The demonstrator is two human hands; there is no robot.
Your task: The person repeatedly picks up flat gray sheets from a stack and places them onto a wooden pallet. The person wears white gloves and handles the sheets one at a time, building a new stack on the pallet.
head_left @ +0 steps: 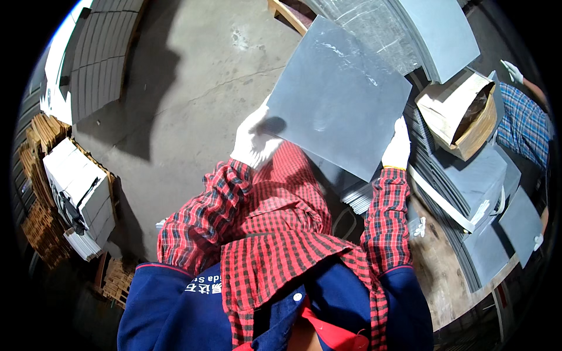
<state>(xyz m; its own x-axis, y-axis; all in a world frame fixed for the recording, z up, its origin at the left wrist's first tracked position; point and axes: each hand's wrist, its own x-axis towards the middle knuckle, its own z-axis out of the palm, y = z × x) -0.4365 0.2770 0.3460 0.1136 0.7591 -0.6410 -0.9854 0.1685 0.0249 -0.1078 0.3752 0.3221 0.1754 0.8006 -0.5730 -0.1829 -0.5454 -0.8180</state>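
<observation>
A square grey stone tile (342,96) with pale white streaks is held up tilted in front of me. My left hand (255,140), in a white glove, closes on its left lower corner, thumb over the face. On the opposite side, my right hand (398,146), also gloved in white, grips the right edge; its fingers behind the tile are hidden. Under the tile's lower edge, part of a stack of thin tiles (358,198) shows.
Stacked grey tiles (442,35) stand at the far right. An opened cardboard box (448,114) rests on more tiles (468,175) at right, above a wooden board (436,263). Beyond is a co-worker's plaid sleeve (521,120). White-topped stacks (79,187) and wooden pallets (47,234) are left.
</observation>
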